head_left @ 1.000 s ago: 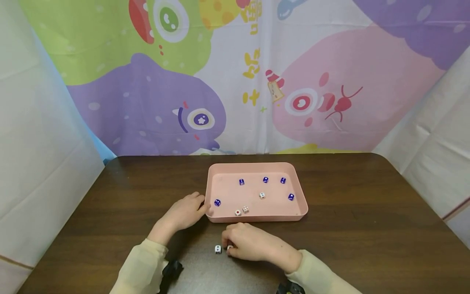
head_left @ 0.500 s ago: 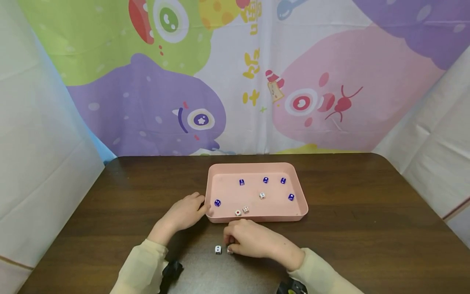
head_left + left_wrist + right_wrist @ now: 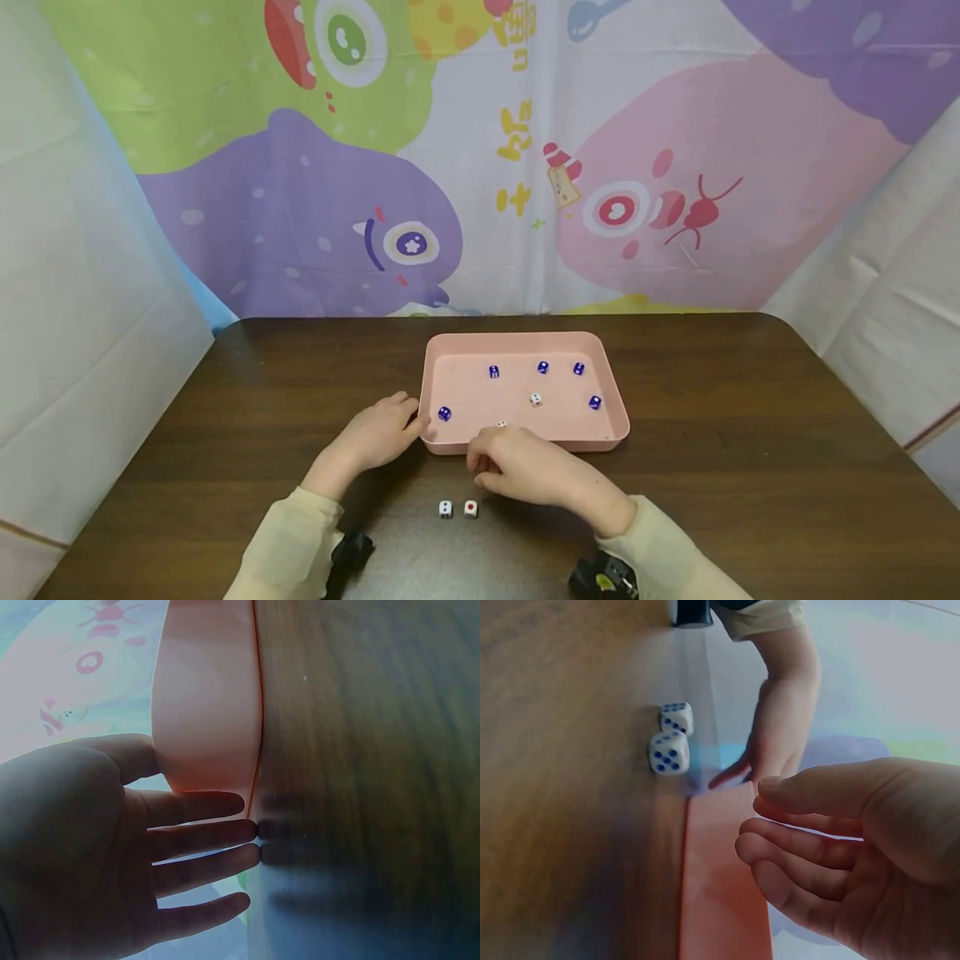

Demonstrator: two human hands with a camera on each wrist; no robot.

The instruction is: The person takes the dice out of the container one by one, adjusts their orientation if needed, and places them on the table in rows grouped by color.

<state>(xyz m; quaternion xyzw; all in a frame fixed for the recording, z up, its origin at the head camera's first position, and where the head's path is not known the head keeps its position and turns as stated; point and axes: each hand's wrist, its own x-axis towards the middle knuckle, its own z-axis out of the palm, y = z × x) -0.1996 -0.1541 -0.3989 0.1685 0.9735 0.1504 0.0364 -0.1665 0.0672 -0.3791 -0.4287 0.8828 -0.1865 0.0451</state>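
Dice [image 3: 470,509], 2 white, lie near right hand [image 3: 525,468].

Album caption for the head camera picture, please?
Left hand at a pink tray, right hand by its near rim, two white dice on the brown table.

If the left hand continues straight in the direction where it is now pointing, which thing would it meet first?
Most likely the tray: its left wall stands directly ahead of the left hand. Depth is unclear there, so they may be touching.
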